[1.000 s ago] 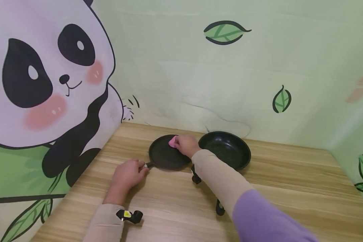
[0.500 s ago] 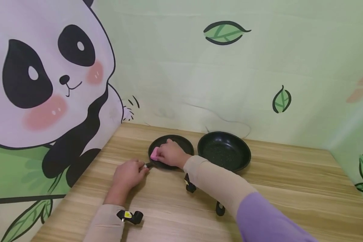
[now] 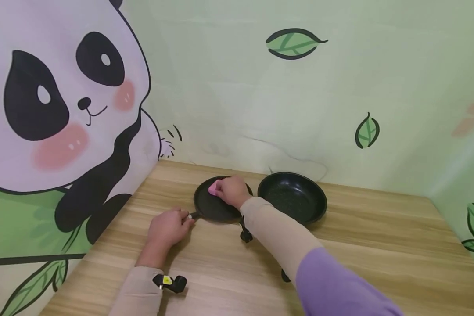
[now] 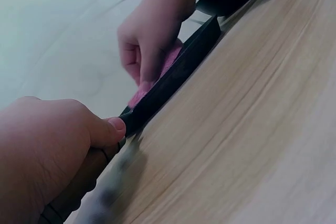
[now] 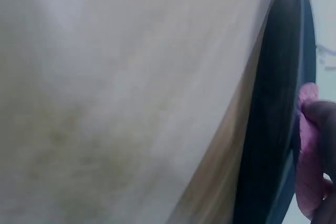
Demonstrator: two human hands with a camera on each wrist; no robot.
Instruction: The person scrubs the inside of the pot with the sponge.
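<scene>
A flat black pan (image 3: 218, 212) lies on the wooden table with its handle (image 3: 195, 215) towards the left front. My left hand (image 3: 169, 226) grips that handle, thumb along the top in the left wrist view. My right hand (image 3: 234, 192) pinches a pink sponge (image 3: 214, 188) against the inside of the pan, left of its middle. In the right wrist view the sponge (image 5: 308, 156) shows under blurred fingers beside the pan's dark rim (image 5: 273, 108). The right hand hides the pan's right part.
A deeper black frying pan (image 3: 290, 197) stands just right of the flat one, its handle (image 3: 285, 275) mostly under the right forearm. Behind the wooden table (image 3: 379, 237) rises a green wall (image 3: 221, 109) with a panda print at left.
The right hand with the sponge has swept from the pan's far right side to its near left, then partly back up and right. The left hand stays on the handle.
</scene>
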